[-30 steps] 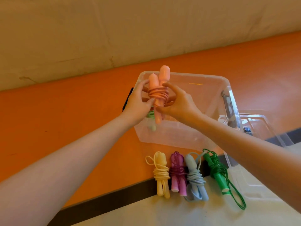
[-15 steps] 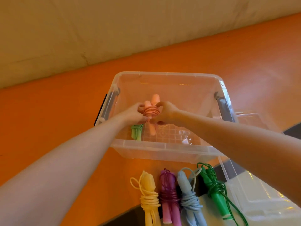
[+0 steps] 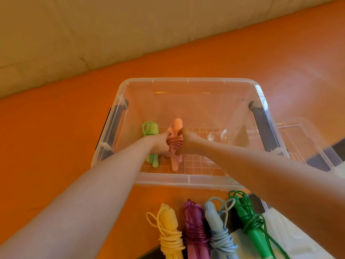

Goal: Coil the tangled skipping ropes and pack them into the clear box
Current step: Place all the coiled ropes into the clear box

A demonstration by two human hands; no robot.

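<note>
Pink rope going into the box

Both hands, left hand (image 3: 160, 144) and right hand (image 3: 188, 144), grasp the coiled pink rope (image 3: 175, 146) low inside the clear box (image 3: 188, 179), beside the light green rope (image 3: 150, 130); next, release it, then fetch the yellow rope (image 3: 169, 232)

One head-worn view looks steeply down from close above the clear box (image 3: 188, 181), facing forward toward the wall beyond it.

- Both bare forearms reach forward and down, converging.
- Left hand (image 3: 161, 144), fingers curled, grips the pink rope bundle (image 3: 175, 144).
- Right hand (image 3: 188, 143) pinches it from the opposite side.
</note>
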